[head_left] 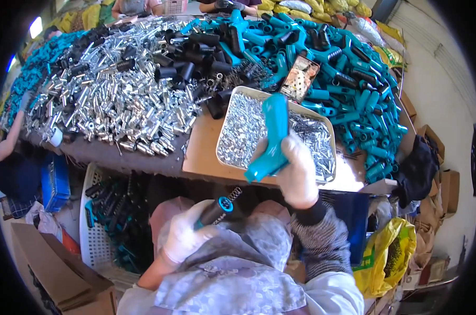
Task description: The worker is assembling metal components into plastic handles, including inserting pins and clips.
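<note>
My gloved left hand (186, 234) is closed around a black cylindrical part (214, 213) with a teal ring at its end. A coil spring (234, 193) sticks out of that end, low in front of my lap. Higher up, my gloved right hand (299, 176) grips a teal pistol-shaped plastic housing (276, 126), holding it above a shallow cream tray (219, 140). Small silvery metal pieces (243, 118) fill the tray's left side, and thin dark springs or pins (311, 131) lie at its right.
Silvery metal tubes (138, 107) heap up on the left, black sleeves (188, 68) mid-table, teal housings (361, 100) on the right. A phone (301, 79) leans behind the tray. Below left stands a white basket (87, 226) of teal-and-black parts. Another person's arm (12, 134) reaches in at far left.
</note>
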### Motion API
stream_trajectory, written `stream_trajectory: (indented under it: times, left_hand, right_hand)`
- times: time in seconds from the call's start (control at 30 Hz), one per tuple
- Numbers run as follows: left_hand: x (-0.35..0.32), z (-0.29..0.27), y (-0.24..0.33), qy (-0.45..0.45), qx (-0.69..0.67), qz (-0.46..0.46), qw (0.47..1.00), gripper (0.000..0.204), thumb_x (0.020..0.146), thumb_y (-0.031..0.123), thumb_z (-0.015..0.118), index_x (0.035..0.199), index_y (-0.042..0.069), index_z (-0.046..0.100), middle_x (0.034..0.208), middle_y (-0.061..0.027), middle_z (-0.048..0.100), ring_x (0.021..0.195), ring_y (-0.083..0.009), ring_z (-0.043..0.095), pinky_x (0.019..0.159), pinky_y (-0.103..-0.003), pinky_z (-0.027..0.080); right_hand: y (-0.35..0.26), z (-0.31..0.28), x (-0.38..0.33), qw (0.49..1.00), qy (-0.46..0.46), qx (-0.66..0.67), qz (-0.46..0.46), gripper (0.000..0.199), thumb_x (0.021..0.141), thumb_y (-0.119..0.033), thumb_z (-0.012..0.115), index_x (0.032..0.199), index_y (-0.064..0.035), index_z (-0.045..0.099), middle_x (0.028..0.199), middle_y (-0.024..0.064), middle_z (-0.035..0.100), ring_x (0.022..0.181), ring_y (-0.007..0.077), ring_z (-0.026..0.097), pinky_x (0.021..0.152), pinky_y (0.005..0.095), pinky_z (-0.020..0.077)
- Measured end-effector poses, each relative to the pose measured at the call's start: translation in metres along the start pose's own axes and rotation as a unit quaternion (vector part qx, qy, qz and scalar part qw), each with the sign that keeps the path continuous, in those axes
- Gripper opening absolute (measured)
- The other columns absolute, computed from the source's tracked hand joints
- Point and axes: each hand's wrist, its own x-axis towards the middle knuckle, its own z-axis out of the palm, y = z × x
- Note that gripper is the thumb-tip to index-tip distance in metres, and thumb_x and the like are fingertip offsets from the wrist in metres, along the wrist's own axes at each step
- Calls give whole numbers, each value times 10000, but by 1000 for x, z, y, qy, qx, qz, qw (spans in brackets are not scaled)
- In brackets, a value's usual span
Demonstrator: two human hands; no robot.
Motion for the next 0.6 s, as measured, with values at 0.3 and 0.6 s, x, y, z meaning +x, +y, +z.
stream_trajectory:
  times: [0.3,0.6]
  left_hand:
    - [-18,17,2,-16,99,39,994,518,798,362,797,1236,128,649,881,-148,702,782,-370,680,676,-441,516]
    - [-16,7,3,-68,78,22,994,552,760,366,817,1223,107,666,888,-169,705,827,-379,686,728,-454,523]
  right_hand:
    - [20,4,-58,998,13,62,-28,568,981,-461,595,1264,28,537,1036,113,650,913,193,644,828,339,534]
    - [14,-21,-82,974,-200,71,75,593,999,-453,595,1335,35,581,1365,169,603,1233,258,577,1073,396,426]
